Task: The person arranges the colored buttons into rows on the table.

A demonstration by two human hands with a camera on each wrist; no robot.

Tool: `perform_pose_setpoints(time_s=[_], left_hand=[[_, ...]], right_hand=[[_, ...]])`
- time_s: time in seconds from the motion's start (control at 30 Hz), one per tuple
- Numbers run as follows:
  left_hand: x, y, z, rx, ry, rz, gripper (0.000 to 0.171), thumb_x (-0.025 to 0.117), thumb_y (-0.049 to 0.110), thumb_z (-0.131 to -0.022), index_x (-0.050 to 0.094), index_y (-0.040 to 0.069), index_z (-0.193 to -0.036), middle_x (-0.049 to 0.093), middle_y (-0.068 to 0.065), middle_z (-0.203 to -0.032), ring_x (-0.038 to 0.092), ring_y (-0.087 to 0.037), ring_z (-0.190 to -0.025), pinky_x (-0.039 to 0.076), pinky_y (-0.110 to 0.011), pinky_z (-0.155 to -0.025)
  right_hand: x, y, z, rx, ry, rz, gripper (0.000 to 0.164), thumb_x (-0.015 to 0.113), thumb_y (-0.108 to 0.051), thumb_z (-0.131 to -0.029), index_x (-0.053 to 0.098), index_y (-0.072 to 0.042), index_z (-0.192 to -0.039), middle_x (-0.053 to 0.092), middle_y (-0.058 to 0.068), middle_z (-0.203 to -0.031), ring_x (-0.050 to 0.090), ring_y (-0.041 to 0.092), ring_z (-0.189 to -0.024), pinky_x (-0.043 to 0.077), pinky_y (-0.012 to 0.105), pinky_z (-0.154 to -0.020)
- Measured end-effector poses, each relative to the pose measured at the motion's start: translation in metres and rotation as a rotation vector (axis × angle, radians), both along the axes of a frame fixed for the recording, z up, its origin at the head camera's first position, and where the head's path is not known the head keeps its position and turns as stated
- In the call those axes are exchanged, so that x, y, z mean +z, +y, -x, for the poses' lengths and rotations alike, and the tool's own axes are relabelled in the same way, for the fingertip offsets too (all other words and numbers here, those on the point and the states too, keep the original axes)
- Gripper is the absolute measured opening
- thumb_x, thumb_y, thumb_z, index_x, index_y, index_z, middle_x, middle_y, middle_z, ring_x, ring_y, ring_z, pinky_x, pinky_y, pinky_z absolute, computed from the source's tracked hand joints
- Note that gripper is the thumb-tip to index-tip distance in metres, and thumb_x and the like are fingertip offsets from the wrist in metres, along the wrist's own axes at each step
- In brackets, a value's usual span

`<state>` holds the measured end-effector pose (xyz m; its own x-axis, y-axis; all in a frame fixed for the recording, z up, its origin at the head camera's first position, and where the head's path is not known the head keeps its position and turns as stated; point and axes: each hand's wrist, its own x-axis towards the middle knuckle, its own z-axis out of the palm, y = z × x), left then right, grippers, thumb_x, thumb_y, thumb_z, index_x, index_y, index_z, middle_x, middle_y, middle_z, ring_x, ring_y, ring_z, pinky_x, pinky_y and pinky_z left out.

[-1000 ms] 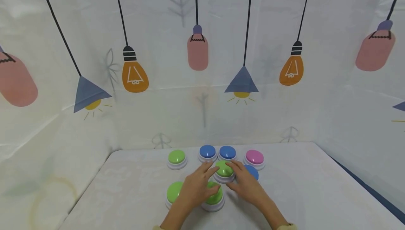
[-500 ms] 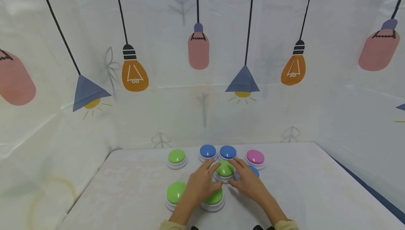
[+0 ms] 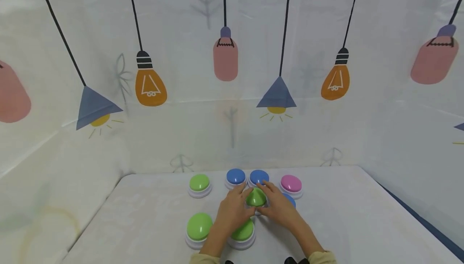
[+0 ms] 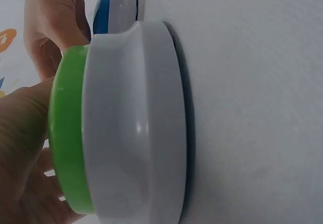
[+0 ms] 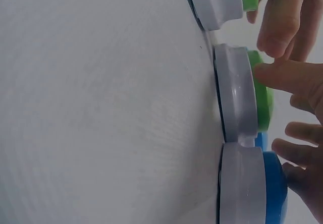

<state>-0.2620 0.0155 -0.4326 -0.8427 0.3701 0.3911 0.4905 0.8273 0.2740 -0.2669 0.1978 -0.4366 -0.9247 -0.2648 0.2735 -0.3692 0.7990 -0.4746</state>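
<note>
A green dome button on a white base (image 3: 255, 198) stands in the middle of a group of push buttons. My left hand (image 3: 230, 212) is at its left side and my right hand (image 3: 282, 208) at its right, fingers spread and gently bent. Both thumbs meet near its front edge. In the right wrist view the right thumb (image 5: 285, 76) lies at the rim of the green dome, while the other fingers extend above a blue button (image 5: 275, 188). Under the left wrist is another green button (image 3: 243, 231), partly covered; a large green button (image 4: 70, 133) fills the left wrist view.
More buttons stand around: a green one (image 3: 198, 227) at front left, another green one (image 3: 199, 183) behind it, two blue ones at the back, a pink one (image 3: 291, 183) and a half-hidden blue one (image 3: 290, 200) at right. A lamp-printed sheet (image 3: 195, 135) surrounds the white table (image 3: 145, 211).
Both hands have closed in slightly around the middle green button, and the thumbs have come together at its front. The head view has shifted a little; the buttons keep their layout.
</note>
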Motion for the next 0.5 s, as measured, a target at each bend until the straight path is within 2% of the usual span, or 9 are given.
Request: perform_pose_setpoints(time_s=[0.13,0.37,0.5], left_hand=[[-0.0019,0.0023,0.0027,0.016,-0.014,0.013,0.058,0.077,0.033,-0.081,0.062,0.016,-0.134,0.051,-0.011,-0.147,0.056,-0.035,-0.126,0.054,-0.048,-0.092],[-0.0044,0.0051,0.0058,-0.003,-0.082,-0.024,0.055,0.076,0.029,-0.081,0.063,0.016,-0.133,0.056,-0.012,-0.142,0.063,-0.035,-0.115,0.055,-0.047,-0.089],[-0.0071,0.0059,0.0089,0.002,-0.103,-0.021,0.054,0.076,0.027,-0.081,0.064,0.016,-0.132,0.059,-0.011,-0.139,0.065,-0.035,-0.111,0.056,-0.047,-0.087]], right_hand=[[0.0003,-0.0017,0.0014,0.005,-0.012,-0.009,0.076,0.083,-0.022,-0.079,0.049,-0.008,-0.145,0.043,0.020,-0.149,0.049,0.042,-0.131,0.049,0.056,-0.098],[-0.0011,-0.0028,0.0048,0.012,-0.013,-0.008,0.075,0.083,-0.021,-0.079,0.049,-0.007,-0.145,0.045,0.020,-0.148,0.049,0.041,-0.131,0.048,0.055,-0.099],[-0.0031,-0.0031,0.0056,0.041,-0.002,-0.031,0.071,0.082,-0.020,-0.079,0.052,-0.002,-0.141,0.049,0.023,-0.143,0.048,0.046,-0.129,0.040,0.059,-0.107]])
